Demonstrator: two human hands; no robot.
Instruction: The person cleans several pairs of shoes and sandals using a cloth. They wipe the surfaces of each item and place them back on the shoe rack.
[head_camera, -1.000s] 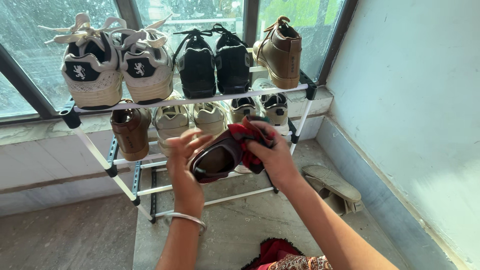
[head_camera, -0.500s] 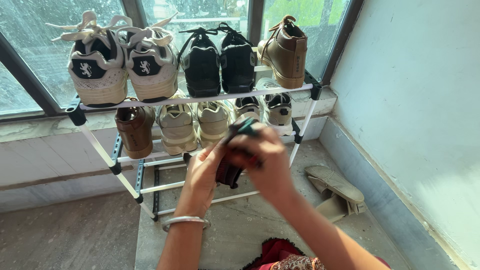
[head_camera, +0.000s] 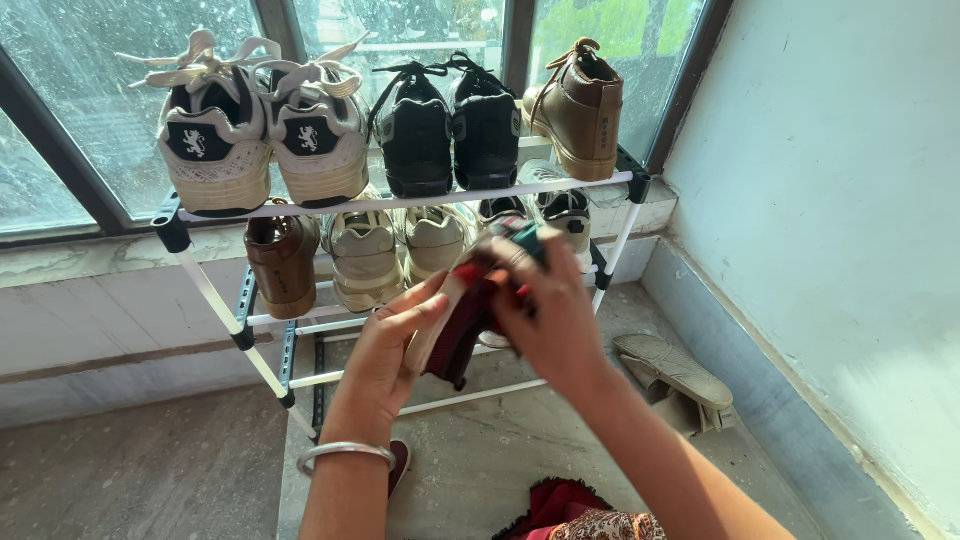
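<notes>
- My left hand (head_camera: 395, 345) grips a dark shoe (head_camera: 455, 335) from below, held up just in front of the shoe rack (head_camera: 400, 203).
- My right hand (head_camera: 550, 310) presses a red cloth (head_camera: 500, 255) on it, fingers closed.
- A sandal (head_camera: 675, 368) lies by the wall.

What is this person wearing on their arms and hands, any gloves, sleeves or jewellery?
No gloves and no sleeves show: both forearms are bare up to the frame edge. The left hand has a thin, plain silver-coloured bangle round the wrist. The right hand shows no bangle, and no rings can be made out on either hand.
</notes>
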